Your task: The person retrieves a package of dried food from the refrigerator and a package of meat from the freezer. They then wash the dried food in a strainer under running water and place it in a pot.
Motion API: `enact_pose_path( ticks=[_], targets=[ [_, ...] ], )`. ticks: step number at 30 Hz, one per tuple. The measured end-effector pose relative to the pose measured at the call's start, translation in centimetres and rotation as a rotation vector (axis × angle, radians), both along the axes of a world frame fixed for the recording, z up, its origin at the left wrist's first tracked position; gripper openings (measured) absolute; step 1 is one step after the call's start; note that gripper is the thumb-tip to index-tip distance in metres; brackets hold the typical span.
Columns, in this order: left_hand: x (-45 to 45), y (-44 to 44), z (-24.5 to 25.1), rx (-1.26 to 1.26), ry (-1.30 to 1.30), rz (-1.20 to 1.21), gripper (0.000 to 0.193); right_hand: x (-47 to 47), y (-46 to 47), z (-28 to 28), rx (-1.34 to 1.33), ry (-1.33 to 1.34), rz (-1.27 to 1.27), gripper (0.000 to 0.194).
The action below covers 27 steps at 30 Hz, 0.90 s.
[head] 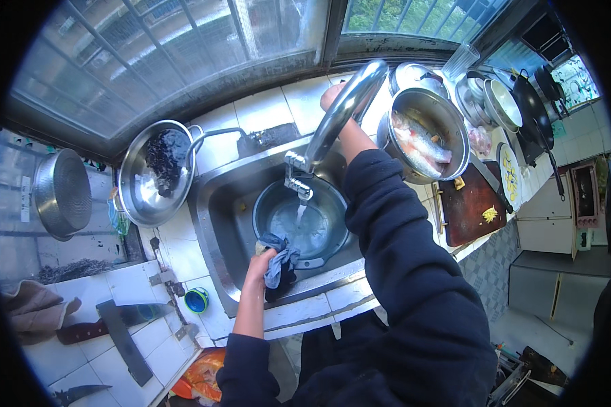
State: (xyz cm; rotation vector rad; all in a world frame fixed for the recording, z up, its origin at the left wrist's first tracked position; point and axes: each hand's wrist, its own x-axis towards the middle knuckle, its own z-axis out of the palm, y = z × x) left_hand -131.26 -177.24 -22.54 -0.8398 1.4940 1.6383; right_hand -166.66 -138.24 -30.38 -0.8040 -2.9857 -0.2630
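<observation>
My left hand [260, 264] is closed around a wet grey-blue cloth [281, 257] at the near left rim of a basin [265, 203]. The basin stands in a stainless-steel sink [219, 229], and water runs into it from a chrome faucet [331, 119]. My right hand [334, 95] reaches behind the faucet's spout, which partly hides it; its fingers and anything in them cannot be made out. Right of my right forearm stands a steel pot [422, 178] holding pieces of fish [425, 145].
Left of the sink are a two-handled steel pan [132, 203], a small blue-green container [196, 300], a cleaver [84, 331] and a knife [84, 391]. On the right lie a cutting board [458, 219] with another cleaver [489, 178], a plate [510, 170], stacked bowls [504, 104] and a wok [532, 117].
</observation>
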Motion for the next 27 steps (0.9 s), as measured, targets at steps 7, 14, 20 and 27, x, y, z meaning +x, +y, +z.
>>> enact_pose_path(
  ticks=[7, 14, 20, 27],
  targets=[
    [-2.4, 0.9, -0.9, -0.692, 0.302, -0.557, 0.053, 15.6, -8.7, 14.8, 0.053, 0.693, 0.363, 0.064],
    [-4.6, 8.5, 1.4, -0.765, 0.57, -0.714, 0.06, 31.5, -17.9, 4.5, -0.965, 0.2, 0.214, 0.057],
    [-5.5, 11.1, -7.2, -0.512, 0.71, -0.679, 0.05, 32.0, -17.7, -0.5, -1.507, 0.172, -0.311, 0.054],
    [-5.9, 10.8, -7.7, 0.025, 0.281, 0.066, 0.026, 30.9, -18.1, 3.3, -1.229, 0.183, -0.211, 0.023]
  ],
)
